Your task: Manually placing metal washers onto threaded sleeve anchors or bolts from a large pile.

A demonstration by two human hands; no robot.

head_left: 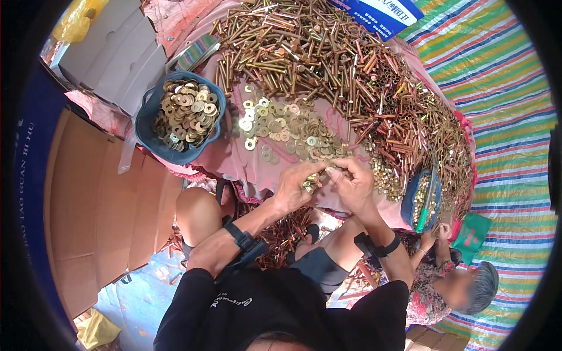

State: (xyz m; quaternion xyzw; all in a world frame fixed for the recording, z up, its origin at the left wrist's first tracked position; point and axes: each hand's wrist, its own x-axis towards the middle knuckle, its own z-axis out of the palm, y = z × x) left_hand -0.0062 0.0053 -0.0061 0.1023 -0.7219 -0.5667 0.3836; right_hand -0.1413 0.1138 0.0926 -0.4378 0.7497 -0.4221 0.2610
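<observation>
Several brassy pieces (pixel 311 184), direction and axis unclear (partly covered), occupy the curled left hand (pixel 294 185) — right hand (pixel 355 183) pinched, contents hidden.

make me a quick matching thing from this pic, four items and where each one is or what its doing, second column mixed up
1. left hand
2. larger blue tub
3. bolts
4. green pouch

A. heaped on the pink cloth
B. at the right, near a co-worker
C. holding brass-coloured pieces
D. at the left, filled with washers

Pairs: 1-C, 2-D, 3-A, 4-B
</observation>
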